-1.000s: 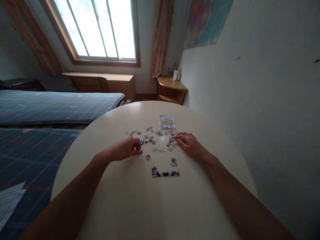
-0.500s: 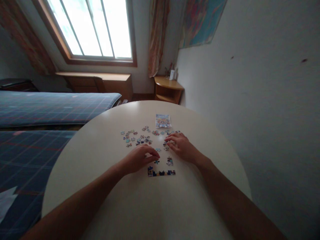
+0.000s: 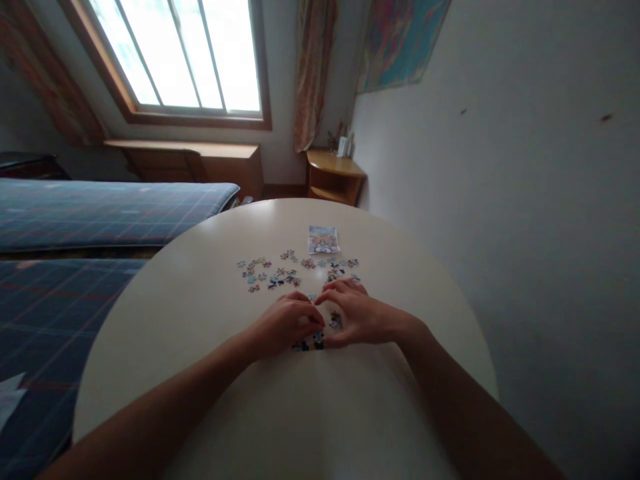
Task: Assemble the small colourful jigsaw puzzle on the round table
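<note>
Both my hands meet over a short assembled puzzle strip (image 3: 311, 345) near the middle of the round white table (image 3: 200, 313). My left hand (image 3: 281, 327) is curled, its fingertips pinched on a small puzzle piece at the strip's left end; the piece itself is mostly hidden. My right hand (image 3: 359, 320) is arched, thumb and fingers pressed on the strip's right part, which it covers. A small joined cluster (image 3: 335, 321) shows in the gap between the hands. Loose puzzle pieces (image 3: 273, 275) lie scattered just beyond them.
A small picture card (image 3: 323, 239) lies past the loose pieces. The wall (image 3: 500, 200) runs close along the table's right side. Blue plaid beds (image 3: 100, 213) stand to the left, a wooden corner shelf (image 3: 334, 175) and a window behind.
My left hand carried a piece from the loose pile toward me to the strip. My right hand left the pieces at the right and came down onto the strip too.
</note>
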A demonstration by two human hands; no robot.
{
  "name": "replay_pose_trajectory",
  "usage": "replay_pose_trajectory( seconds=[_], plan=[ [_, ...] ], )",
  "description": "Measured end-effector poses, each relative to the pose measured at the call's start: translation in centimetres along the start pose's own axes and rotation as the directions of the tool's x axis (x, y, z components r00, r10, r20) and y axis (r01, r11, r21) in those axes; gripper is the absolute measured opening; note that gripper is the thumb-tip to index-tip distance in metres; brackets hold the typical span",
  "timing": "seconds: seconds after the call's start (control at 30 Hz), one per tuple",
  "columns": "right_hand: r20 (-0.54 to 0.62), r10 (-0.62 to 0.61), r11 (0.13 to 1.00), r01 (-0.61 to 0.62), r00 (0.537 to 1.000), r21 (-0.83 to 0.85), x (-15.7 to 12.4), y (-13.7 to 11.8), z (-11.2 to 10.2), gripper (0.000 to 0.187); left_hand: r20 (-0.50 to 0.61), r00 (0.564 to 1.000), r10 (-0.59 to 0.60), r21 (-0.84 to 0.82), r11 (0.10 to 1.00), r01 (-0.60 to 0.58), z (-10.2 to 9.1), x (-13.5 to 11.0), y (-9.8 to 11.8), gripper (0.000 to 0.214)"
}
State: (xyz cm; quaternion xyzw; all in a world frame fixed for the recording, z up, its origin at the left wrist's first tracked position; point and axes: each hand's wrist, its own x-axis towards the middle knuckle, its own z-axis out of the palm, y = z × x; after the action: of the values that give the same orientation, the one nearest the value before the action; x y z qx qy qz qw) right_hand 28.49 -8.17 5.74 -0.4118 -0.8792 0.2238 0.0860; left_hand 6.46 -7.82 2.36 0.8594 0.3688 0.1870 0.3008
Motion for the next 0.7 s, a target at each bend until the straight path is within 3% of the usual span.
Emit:
replay_pose_trajectory(
  seconds=[0.7],
  plan=[
    [0.002,-0.036,0.999,0.036,0.999,0.001,0.23,0.42,0.54,0.068,0.020,0.996,0.082,0.086,0.993,-0.084,0.31,-0.09,-0.11,0.010]
  ],
)
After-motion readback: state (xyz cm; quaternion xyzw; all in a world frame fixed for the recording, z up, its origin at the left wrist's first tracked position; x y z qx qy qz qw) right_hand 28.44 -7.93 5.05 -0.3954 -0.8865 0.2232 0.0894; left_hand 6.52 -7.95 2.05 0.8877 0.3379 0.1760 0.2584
